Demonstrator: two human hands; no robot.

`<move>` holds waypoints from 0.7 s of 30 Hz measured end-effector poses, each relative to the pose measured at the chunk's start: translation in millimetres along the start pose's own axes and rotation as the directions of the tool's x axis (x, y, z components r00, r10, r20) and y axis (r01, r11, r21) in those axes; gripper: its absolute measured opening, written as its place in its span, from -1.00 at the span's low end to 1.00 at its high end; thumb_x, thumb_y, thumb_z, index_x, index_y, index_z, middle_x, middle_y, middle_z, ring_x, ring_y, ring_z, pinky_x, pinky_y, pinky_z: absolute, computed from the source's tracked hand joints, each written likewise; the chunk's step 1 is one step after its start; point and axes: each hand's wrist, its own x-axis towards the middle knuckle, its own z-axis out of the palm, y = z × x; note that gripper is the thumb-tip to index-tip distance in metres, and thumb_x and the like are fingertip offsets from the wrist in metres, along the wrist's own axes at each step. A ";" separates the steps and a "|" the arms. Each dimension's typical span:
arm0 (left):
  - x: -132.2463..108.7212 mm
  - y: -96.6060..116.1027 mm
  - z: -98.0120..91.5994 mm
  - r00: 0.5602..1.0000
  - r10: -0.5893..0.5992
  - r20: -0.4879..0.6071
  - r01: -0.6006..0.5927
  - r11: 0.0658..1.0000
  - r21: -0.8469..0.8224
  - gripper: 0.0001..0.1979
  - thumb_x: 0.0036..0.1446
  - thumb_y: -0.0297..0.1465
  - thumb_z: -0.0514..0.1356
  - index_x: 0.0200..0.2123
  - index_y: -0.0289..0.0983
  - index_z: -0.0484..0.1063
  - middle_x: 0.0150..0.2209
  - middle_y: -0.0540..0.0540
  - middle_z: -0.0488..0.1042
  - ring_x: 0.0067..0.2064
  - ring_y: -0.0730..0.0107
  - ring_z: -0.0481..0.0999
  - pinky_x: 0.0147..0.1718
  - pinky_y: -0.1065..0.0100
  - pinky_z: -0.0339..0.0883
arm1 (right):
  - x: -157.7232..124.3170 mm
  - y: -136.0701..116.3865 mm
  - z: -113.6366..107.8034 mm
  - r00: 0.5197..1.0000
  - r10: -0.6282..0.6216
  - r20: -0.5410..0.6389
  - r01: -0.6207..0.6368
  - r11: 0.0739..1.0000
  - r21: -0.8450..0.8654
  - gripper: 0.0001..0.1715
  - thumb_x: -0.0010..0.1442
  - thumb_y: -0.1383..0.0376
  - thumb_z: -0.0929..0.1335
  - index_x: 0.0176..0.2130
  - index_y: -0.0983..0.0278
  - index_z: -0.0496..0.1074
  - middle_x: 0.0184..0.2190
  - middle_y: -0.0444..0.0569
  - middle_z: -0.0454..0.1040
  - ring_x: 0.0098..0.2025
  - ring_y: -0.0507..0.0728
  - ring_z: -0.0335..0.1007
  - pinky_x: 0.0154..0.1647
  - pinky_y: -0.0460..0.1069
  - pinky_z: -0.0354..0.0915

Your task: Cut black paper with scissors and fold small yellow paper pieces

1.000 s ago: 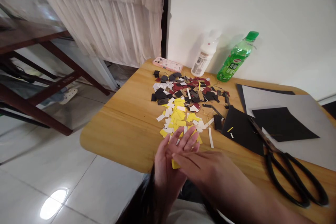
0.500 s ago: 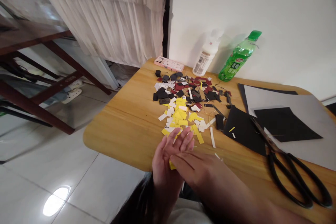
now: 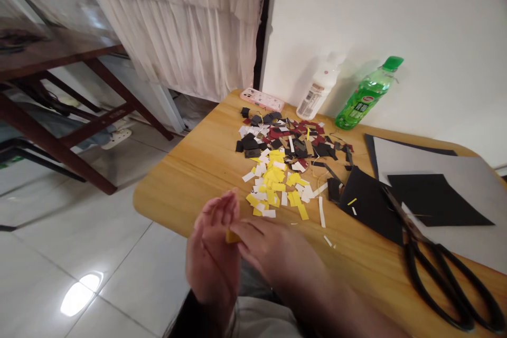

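Note:
My left hand (image 3: 214, 253) is turned palm up at the table's front edge, its fingers stretched out and slightly cupped, somewhat blurred. Over its palm lies my right hand (image 3: 265, 248), fingers closed on a yellow paper piece (image 3: 233, 235) that shows beside the left fingers. Whether more paper lies beneath the right fingers is hidden. Just beyond the hands is a loose heap of yellow paper pieces (image 3: 277, 173) mixed with white ones. Behind it spreads a pile of black, grey, dark red and white scraps (image 3: 293, 137).
Scissors (image 3: 425, 253) with black handles lie at the right, blades over black paper sheets (image 3: 431, 195) and a grey sheet (image 3: 479, 185). A green bottle (image 3: 364, 97), a white bottle (image 3: 317, 92) and a pink phone (image 3: 262, 99) stand or lie along the wall. The wooden table (image 3: 178, 179) has a rounded left corner.
Both hands have moved left, away from the yellow heap toward the table's front edge. The yellow piece in the right fingers has moved with them. The view has shifted slightly.

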 end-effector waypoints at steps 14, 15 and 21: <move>22.9 26.7 -26.6 0.849 0.494 0.186 -0.521 0.842 0.140 -0.84 0.13 -0.44 0.22 -0.21 -0.09 0.51 -0.16 0.07 0.54 -0.02 0.41 0.49 -0.02 0.41 0.31 | 20.0 4.0 -27.3 0.990 0.025 0.138 -0.014 0.997 -0.080 -0.78 0.29 0.54 0.34 -0.16 0.36 0.56 -0.22 0.06 0.61 -0.14 0.25 0.58 -0.20 0.05 0.47; 22.2 26.3 -25.8 0.845 0.498 0.194 -0.528 0.836 0.152 -0.83 0.12 -0.45 0.23 -0.21 -0.10 0.51 -0.16 0.05 0.53 -0.03 0.41 0.49 -0.03 0.42 0.31 | 20.1 5.2 -26.3 0.991 0.017 0.136 -0.007 0.997 -0.076 -0.79 0.29 0.53 0.34 -0.17 0.35 0.57 -0.22 0.05 0.61 -0.13 0.24 0.57 -0.18 0.05 0.47; 20.3 24.2 -27.5 0.811 0.520 0.269 -0.581 0.772 0.257 -0.77 0.13 -0.45 0.26 -0.12 -0.13 0.52 -0.10 -0.02 0.50 -0.03 0.34 0.47 -0.05 0.39 0.34 | 19.5 12.9 -18.7 0.995 0.029 0.099 -0.024 0.998 -0.057 -0.80 0.30 0.51 0.34 -0.17 0.34 0.57 -0.18 0.02 0.56 -0.13 0.22 0.54 -0.19 0.03 0.45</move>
